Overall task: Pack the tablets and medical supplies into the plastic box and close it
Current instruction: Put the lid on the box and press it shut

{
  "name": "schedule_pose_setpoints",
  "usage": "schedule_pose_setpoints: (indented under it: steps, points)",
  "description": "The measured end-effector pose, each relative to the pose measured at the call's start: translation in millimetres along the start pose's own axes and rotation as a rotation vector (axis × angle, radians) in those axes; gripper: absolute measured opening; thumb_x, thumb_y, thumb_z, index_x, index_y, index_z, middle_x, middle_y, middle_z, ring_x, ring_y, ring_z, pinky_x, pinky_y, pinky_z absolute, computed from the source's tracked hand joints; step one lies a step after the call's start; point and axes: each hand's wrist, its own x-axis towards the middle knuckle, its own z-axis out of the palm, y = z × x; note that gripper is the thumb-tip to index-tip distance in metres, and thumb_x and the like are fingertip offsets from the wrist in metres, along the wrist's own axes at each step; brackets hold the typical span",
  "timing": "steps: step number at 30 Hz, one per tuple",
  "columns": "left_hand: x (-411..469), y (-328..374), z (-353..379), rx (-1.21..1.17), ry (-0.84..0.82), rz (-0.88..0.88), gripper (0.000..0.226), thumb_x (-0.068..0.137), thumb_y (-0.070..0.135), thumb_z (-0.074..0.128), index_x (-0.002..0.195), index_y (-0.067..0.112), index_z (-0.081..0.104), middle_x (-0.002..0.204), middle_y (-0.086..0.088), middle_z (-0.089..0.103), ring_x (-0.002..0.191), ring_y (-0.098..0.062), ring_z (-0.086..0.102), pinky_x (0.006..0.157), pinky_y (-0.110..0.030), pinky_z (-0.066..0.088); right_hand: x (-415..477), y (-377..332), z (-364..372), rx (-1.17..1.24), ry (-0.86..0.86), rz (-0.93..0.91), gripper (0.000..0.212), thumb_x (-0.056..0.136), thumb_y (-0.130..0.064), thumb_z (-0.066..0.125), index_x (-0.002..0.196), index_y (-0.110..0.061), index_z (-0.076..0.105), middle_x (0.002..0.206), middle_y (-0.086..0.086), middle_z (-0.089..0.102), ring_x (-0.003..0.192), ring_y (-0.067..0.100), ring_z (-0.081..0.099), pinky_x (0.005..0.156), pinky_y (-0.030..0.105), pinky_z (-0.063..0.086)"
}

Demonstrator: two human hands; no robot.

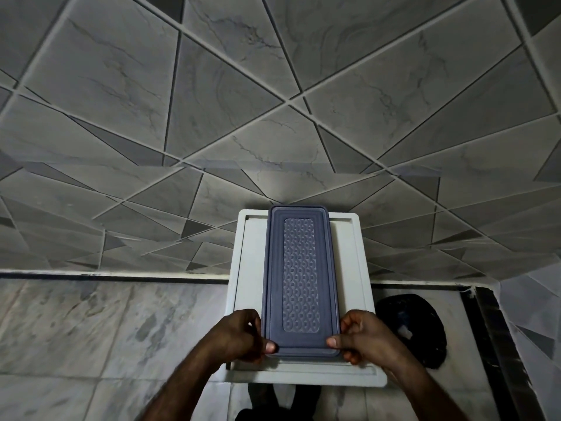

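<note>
Lid: a blue-grey lid [300, 281] with a patterned centre panel is seen flat from above; the plastic box is taken to be beneath it, hidden, so its contents cannot be told
Place: the lid is laid on a white tray [358, 268], left of the tray's middle, with its far end reaching the tray's far edge
Long axis: it is run straight away from the person, so only the near short end is within the hands
Left hand [239, 337]: closed round the near left corner, the thumb [269, 347] laid on top of the lid and the fingers curled at its side
Right hand [364, 338]: closed round the near right corner in mirror fashion, the thumb [333, 341] pressed on the rim
Nearer hand: neither; both are set level at the near end, one to each side
Judgement: the closing step appears to be in hand; the far end is well apart from both hands and may not yet be seated
Surroundings: the tray is stood on a marble counter [106, 329] against a tiled wall [212, 86]; a black bag [422, 329] is lying just to the right of the tray
</note>
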Motion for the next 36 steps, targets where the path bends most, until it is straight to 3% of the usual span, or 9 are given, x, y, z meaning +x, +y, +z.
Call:
schedule_pose_setpoints:
  steps: [4, 7, 11, 16, 21, 25, 27, 31, 36]
  points:
    - [-6.6, 4.2, 6.8, 0.089, 0.003, 0.025, 0.048, 0.063, 0.035, 0.088, 0.088, 0.016, 0.051, 0.084, -0.011, 0.073, 0.064, -0.014, 0.064, 0.050, -0.020, 0.050, -9.5, 2.0, 12.3, -0.077, -0.004, 0.030, 0.069, 0.047, -0.033, 0.095, 0.092, -0.012, 0.046, 0.069, 0.010, 0.063, 0.053, 0.019, 0.055, 0.047, 0.029, 0.042]
    - [-9.2, 2.6, 15.9, 0.195, 0.040, 0.066, 0.069, 0.050, 0.049, 0.089, 0.102, 0.024, 0.051, 0.088, 0.003, 0.067, 0.076, -0.014, 0.066, 0.071, -0.032, 0.060, -12.0, 5.4, 23.7, -0.079, 0.026, 0.020, 0.087, 0.032, -0.042, 0.097, 0.095, -0.014, 0.043, 0.075, 0.011, 0.065, 0.051, 0.018, 0.054, 0.049, 0.029, 0.043]
    - [-9.7, 1.3, 22.5, 0.062, 0.062, 0.016, 0.065, 0.051, 0.032, 0.092, 0.103, 0.019, 0.055, 0.094, -0.005, 0.069, 0.072, -0.016, 0.070, 0.067, -0.032, 0.062, -18.2, 1.8, 24.9, -0.028, 0.036, 0.012, 0.072, 0.047, -0.033, 0.093, 0.095, -0.013, 0.043, 0.074, 0.008, 0.064, 0.048, 0.015, 0.052, 0.043, 0.026, 0.040]
    - [-3.5, 2.4, 22.8, 0.034, 0.042, -0.049, 0.077, 0.041, 0.036, 0.092, 0.108, 0.021, 0.058, 0.103, -0.005, 0.070, 0.086, -0.021, 0.072, 0.068, -0.032, 0.062, -17.3, -0.3, 25.7, -0.072, 0.052, 0.035, 0.068, 0.048, -0.034, 0.090, 0.096, -0.015, 0.046, 0.074, 0.007, 0.066, 0.048, 0.015, 0.053, 0.042, 0.025, 0.038]
    - [-6.8, 6.4, 19.1, -0.017, -0.068, -0.031, 0.071, 0.052, 0.029, 0.094, 0.111, 0.018, 0.055, 0.099, -0.009, 0.072, 0.066, -0.017, 0.070, 0.057, -0.026, 0.055, -14.8, -1.9, 23.5, -0.082, 0.048, 0.050, 0.066, 0.049, -0.036, 0.091, 0.093, -0.014, 0.048, 0.064, 0.004, 0.065, 0.047, 0.015, 0.051, 0.041, 0.023, 0.036]
    - [-10.2, 16.1, 2.8, 0.039, -0.035, -0.035, 0.063, 0.052, 0.055, 0.089, 0.088, 0.016, 0.057, 0.079, -0.003, 0.068, 0.062, -0.014, 0.061, 0.052, -0.023, 0.051, -4.7, -9.6, 11.4, 0.042, 0.101, 0.046, 0.049, 0.064, -0.048, 0.084, 0.072, -0.016, 0.048, 0.052, 0.000, 0.050, 0.042, 0.013, 0.043, 0.043, 0.022, 0.035]
    - [-4.5, 25.5, -8.7, -0.080, -0.010, 0.015, 0.060, 0.055, 0.059, 0.085, 0.084, 0.014, 0.057, 0.076, -0.007, 0.062, 0.063, -0.017, 0.056, 0.057, -0.026, 0.050, 6.6, -20.9, 3.0, 0.152, 0.143, 0.003, 0.040, 0.074, -0.047, 0.077, 0.071, -0.016, 0.052, 0.054, 0.000, 0.050, 0.046, 0.011, 0.045, 0.045, 0.021, 0.038]
    - [22.2, 47.1, -25.5, -0.288, 0.099, 0.119, 0.033, 0.076, 0.036, 0.078, 0.090, 0.010, 0.063, 0.083, -0.008, 0.062, 0.074, -0.021, 0.059, 0.074, -0.033, 0.052, 33.3, -50.4, -7.2, 0.318, 0.207, -0.056, 0.027, 0.083, -0.034, 0.073, 0.070, -0.015, 0.058, 0.062, 0.000, 0.054, 0.054, 0.012, 0.049, 0.054, 0.024, 0.044]
    - [45.4, 54.6, -23.4, -0.418, 0.203, 0.127, 0.029, 0.079, 0.017, 0.077, 0.064, 0.018, 0.052, 0.071, -0.006, 0.056, 0.061, -0.018, 0.052, 0.064, -0.026, 0.046, 61.9, -55.9, -6.8, 0.369, 0.261, -0.073, 0.024, 0.078, -0.029, 0.078, 0.074, -0.014, 0.060, 0.068, 0.007, 0.058, 0.050, 0.012, 0.048, 0.052, 0.024, 0.041]
